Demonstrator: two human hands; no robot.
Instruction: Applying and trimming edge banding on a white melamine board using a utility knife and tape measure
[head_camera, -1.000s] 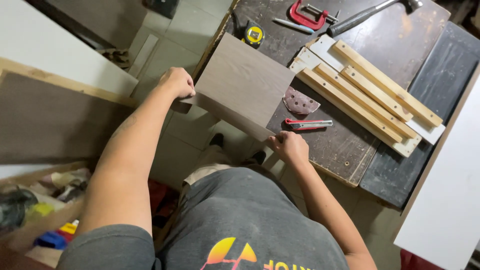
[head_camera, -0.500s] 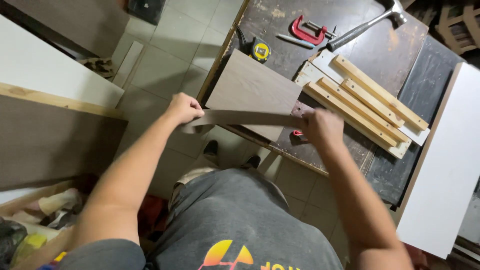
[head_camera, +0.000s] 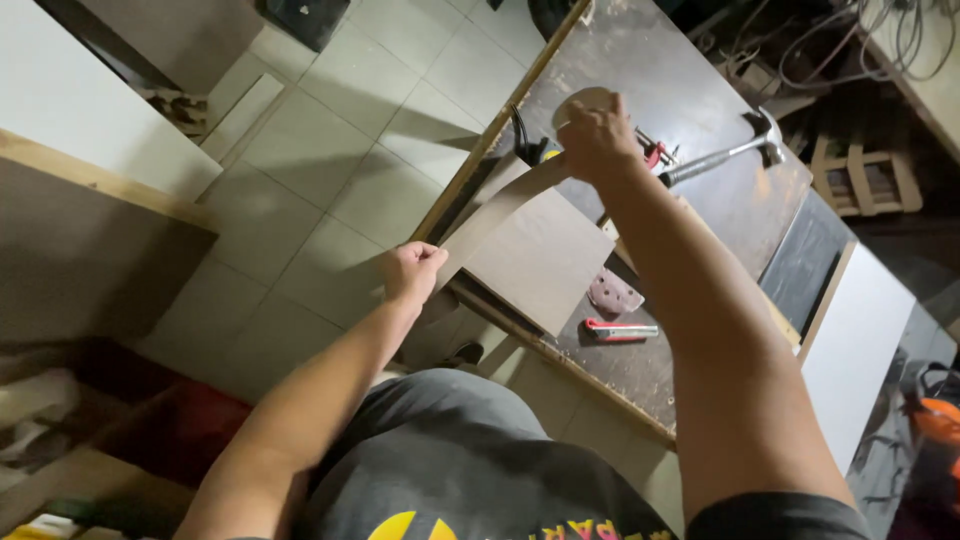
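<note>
A long grey-brown strip of edge banding (head_camera: 500, 205) stretches in the air between my two hands. My left hand (head_camera: 412, 272) grips its near end beside the front edge of the workbench (head_camera: 700, 200). My right hand (head_camera: 595, 135) is raised over the bench and holds the far end, where the strip curls into a loop. Under the strip a grey-brown board (head_camera: 535, 262) lies on the bench, with one corner past the bench edge.
On the bench lie a red utility knife (head_camera: 620, 329), a triangular sanding pad (head_camera: 612, 293), a hammer (head_camera: 735, 148) and a red clamp (head_camera: 655, 153). A white panel (head_camera: 850, 350) leans at the right. Large boards (head_camera: 90, 120) stand at the left over the tiled floor (head_camera: 320, 150).
My right hand has risen from the board's near edge to high above the bench, pulling the strip up and out. My left hand stays at the near end.
</note>
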